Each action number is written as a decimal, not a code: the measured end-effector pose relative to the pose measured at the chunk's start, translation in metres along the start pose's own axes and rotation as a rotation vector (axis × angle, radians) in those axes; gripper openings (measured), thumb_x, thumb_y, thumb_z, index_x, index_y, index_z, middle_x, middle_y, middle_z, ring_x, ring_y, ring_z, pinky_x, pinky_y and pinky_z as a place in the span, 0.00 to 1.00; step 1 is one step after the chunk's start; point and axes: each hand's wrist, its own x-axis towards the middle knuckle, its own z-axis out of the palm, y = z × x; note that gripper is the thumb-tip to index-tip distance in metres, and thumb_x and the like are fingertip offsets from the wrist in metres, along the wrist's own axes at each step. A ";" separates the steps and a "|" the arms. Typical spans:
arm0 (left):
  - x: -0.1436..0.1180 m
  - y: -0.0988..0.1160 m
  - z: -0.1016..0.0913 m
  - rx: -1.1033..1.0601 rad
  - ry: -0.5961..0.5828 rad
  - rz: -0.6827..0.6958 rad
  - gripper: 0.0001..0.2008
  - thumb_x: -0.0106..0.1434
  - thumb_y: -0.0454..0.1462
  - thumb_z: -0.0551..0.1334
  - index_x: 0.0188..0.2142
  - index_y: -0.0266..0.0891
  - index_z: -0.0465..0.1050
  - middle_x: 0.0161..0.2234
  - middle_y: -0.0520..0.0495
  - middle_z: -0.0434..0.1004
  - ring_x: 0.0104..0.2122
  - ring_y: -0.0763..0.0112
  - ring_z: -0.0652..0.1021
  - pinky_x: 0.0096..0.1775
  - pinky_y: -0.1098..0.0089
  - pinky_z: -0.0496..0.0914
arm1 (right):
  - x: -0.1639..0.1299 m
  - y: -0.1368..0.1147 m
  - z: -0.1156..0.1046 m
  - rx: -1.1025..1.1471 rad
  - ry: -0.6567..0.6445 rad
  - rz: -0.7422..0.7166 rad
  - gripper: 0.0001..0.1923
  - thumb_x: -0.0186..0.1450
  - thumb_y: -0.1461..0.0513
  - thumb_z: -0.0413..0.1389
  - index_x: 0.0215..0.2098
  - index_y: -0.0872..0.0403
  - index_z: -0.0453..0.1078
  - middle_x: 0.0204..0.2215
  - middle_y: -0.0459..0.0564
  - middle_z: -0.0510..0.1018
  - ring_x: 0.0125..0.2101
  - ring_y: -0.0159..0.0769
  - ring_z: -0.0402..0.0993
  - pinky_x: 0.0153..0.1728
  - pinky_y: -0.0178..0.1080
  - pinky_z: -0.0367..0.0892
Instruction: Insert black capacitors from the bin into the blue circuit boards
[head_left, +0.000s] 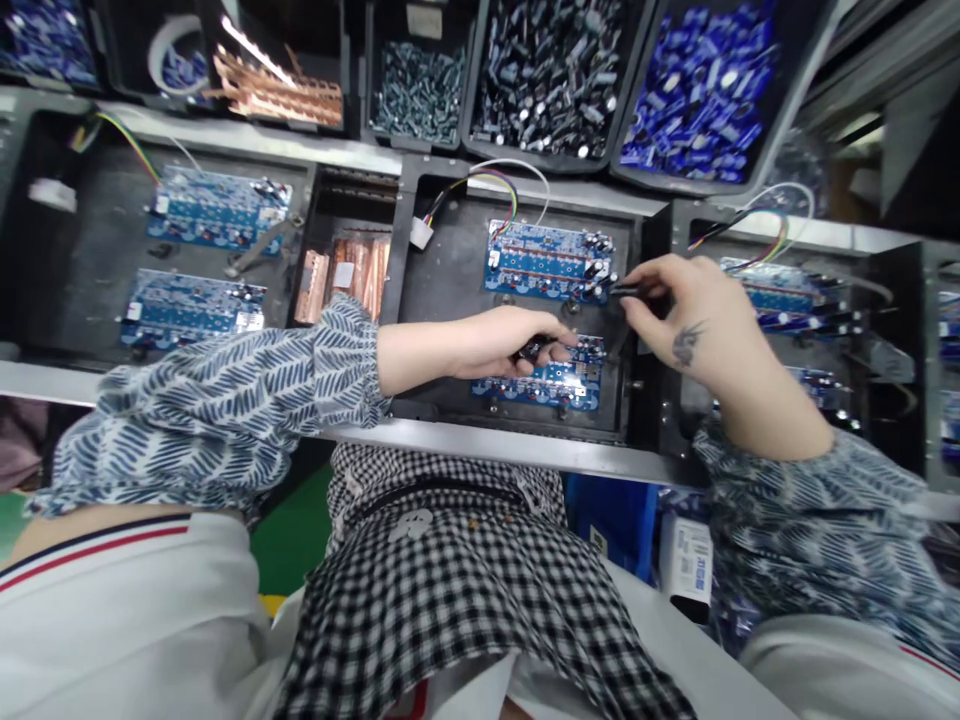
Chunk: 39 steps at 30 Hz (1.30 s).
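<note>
A small black cylindrical component (628, 291), its long axis lying left to right, is pinched in the right hand (694, 320) at the right end of the upper blue circuit board (547, 260). The left hand (502, 342) curls shut around several dark components (534, 350) above the lower blue circuit board (544, 380). Both boards lie in a black metal fixture tray (442, 290) on the bench, coloured wires (487, 185) trailing off. Bins of blue capacitors (697, 90) stand behind.
</note>
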 end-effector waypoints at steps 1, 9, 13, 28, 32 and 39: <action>-0.010 -0.001 0.002 -0.014 0.006 -0.032 0.09 0.69 0.29 0.58 0.36 0.29 0.77 0.30 0.45 0.74 0.26 0.79 0.66 0.25 0.76 0.55 | 0.003 0.002 0.002 -0.058 -0.022 0.002 0.12 0.64 0.59 0.56 0.44 0.51 0.76 0.35 0.57 0.81 0.41 0.55 0.75 0.46 0.56 0.70; -0.073 -0.050 0.018 -0.434 -0.119 -0.137 0.04 0.70 0.30 0.63 0.36 0.31 0.74 0.36 0.43 0.78 0.26 0.82 0.66 0.23 0.80 0.54 | 0.004 0.001 0.009 -0.100 -0.085 0.040 0.15 0.66 0.58 0.53 0.48 0.53 0.74 0.42 0.62 0.82 0.44 0.58 0.71 0.49 0.56 0.65; -0.050 -0.069 0.036 -0.774 -0.012 -0.090 0.13 0.74 0.29 0.57 0.31 0.32 0.70 0.32 0.47 0.73 0.27 0.82 0.71 0.25 0.83 0.62 | 0.007 0.005 0.014 -0.091 0.003 0.034 0.12 0.63 0.59 0.55 0.45 0.50 0.71 0.38 0.59 0.83 0.41 0.55 0.71 0.45 0.53 0.67; -0.030 -0.094 0.027 -0.542 -0.106 0.094 0.05 0.72 0.32 0.63 0.43 0.35 0.78 0.38 0.48 0.76 0.30 0.82 0.70 0.29 0.81 0.61 | 0.009 -0.005 0.018 -0.200 -0.049 0.057 0.03 0.64 0.61 0.56 0.36 0.51 0.72 0.35 0.59 0.80 0.44 0.57 0.72 0.48 0.59 0.67; -0.030 -0.096 0.030 -0.544 -0.074 0.122 0.03 0.73 0.33 0.63 0.40 0.35 0.74 0.36 0.50 0.75 0.28 0.83 0.70 0.28 0.81 0.60 | 0.015 -0.006 0.014 -0.153 -0.127 0.072 0.04 0.68 0.61 0.56 0.39 0.50 0.73 0.40 0.60 0.81 0.48 0.57 0.71 0.53 0.60 0.65; -0.032 -0.099 0.030 -0.610 -0.059 0.085 0.10 0.73 0.33 0.61 0.33 0.34 0.70 0.31 0.50 0.71 0.26 0.83 0.68 0.27 0.80 0.58 | -0.032 -0.037 -0.008 0.068 -0.067 -0.274 0.19 0.70 0.49 0.54 0.51 0.50 0.76 0.49 0.56 0.82 0.46 0.51 0.78 0.49 0.55 0.72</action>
